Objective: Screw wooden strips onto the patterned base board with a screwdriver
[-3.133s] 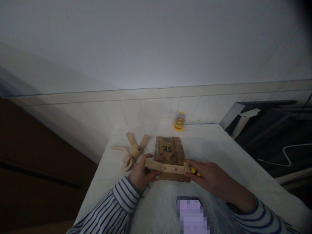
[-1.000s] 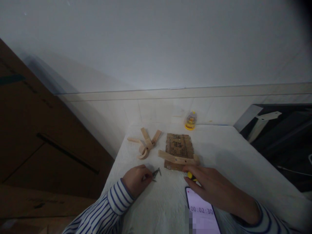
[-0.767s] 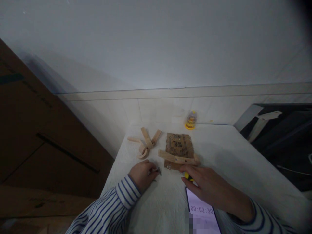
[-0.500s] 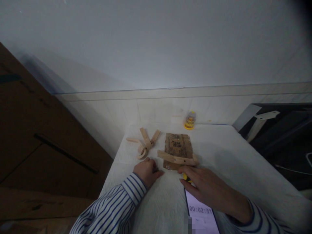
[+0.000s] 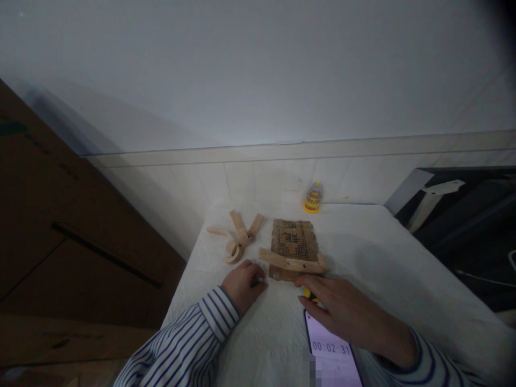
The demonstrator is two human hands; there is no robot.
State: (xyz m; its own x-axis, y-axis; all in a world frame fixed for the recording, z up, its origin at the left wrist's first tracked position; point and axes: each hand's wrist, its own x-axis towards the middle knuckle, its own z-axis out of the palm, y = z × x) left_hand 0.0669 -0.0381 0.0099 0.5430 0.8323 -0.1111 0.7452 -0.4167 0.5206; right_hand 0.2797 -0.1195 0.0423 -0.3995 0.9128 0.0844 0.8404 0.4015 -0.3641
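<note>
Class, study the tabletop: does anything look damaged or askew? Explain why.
The printed cardboard sheet partly under the wooden piece looks damaged: its edges are ragged, as though torn rather than cleanly cut.

The jointed strip (image 5: 296,265) looks like pale, bare wood, smooth and matt, and so do the wooden pieces (image 5: 242,234) by the wall. I see rough brown cardboard (image 5: 294,239) under the strip, ragged at its edges, its flat face printed in dark ink. The yellow-and-black handle (image 5: 308,293) has the look of plastic, as does the clear-topped yellow container (image 5: 312,199), which shines a little. The phone (image 5: 332,349) shows a smooth, glowing screen. The white table cover (image 5: 363,236) is finely creased (cloth or thin sheeting, I couldn't swear to either). Both striped sleeves (image 5: 181,333) are soft, matt cloth. The upper wall (image 5: 258,75) is smooth and dull.
</note>
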